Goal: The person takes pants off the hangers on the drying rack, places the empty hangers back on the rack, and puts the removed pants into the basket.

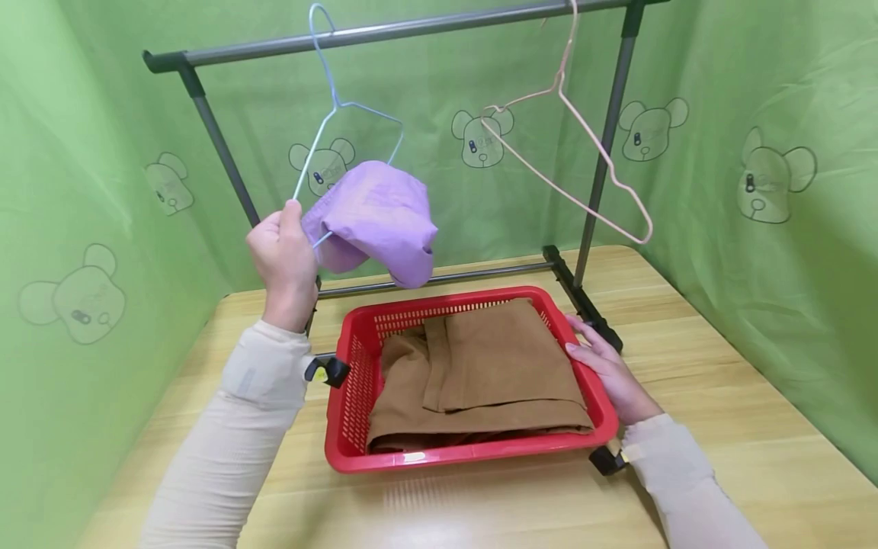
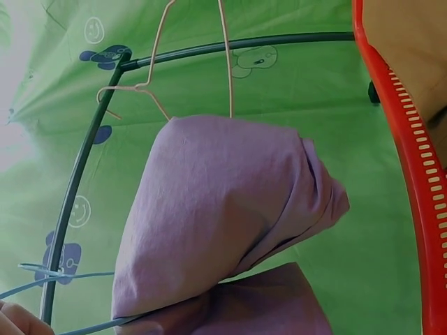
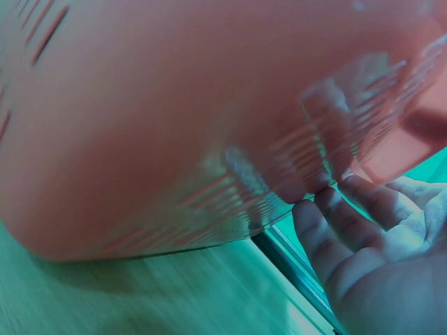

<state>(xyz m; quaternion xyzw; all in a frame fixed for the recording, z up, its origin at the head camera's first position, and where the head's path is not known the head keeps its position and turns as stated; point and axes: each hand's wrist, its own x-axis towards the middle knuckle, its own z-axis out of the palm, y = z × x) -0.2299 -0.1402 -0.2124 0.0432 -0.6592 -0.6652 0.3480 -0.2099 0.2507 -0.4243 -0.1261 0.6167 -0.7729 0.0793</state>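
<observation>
My left hand [image 1: 284,255] grips the side of a light blue wire hanger [image 1: 322,141], whose hook sits over the rack's bar. A folded purple cloth garment [image 1: 380,210] drapes over the hanger's lower part; in the left wrist view the purple garment [image 2: 209,209] fills the middle, with the blue wire [image 2: 91,326] running into its folds. My right hand [image 1: 613,374] holds the right rim of a red plastic basket [image 1: 473,455]. Seen from the right wrist, its fingertips [image 3: 305,209] touch the basket's outer wall. Folded brown trousers or a similar garment [image 1: 507,358] lie inside.
A grey metal clothes rack [image 1: 425,29] stands on the wooden table [image 1: 706,396] behind the basket. From its bar, to the right, hangs a bare pink hanger [image 1: 593,204]. Green curtains [image 1: 761,290] with mouse-like drawings enclose the back and both sides.
</observation>
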